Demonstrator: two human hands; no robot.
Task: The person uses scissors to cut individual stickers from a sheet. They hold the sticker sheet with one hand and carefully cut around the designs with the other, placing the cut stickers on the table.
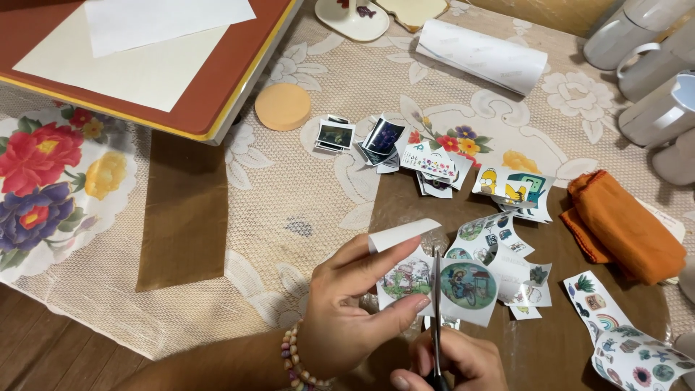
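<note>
Head view: left hand (347, 308) pinches sticker sheet (434, 282) near its left edge, above near counter (289, 210). Right hand (452, 362) clamped on scissors (436, 304), blades cutting between pictures. Sheet looks thin, light, floppy, curls; best held close beside cut line.

The right hand (452, 362) and scissors' handles (436, 378) were cut off by the bottom edge; 4 grey mugs (651, 65) ran past the right edge.
</note>
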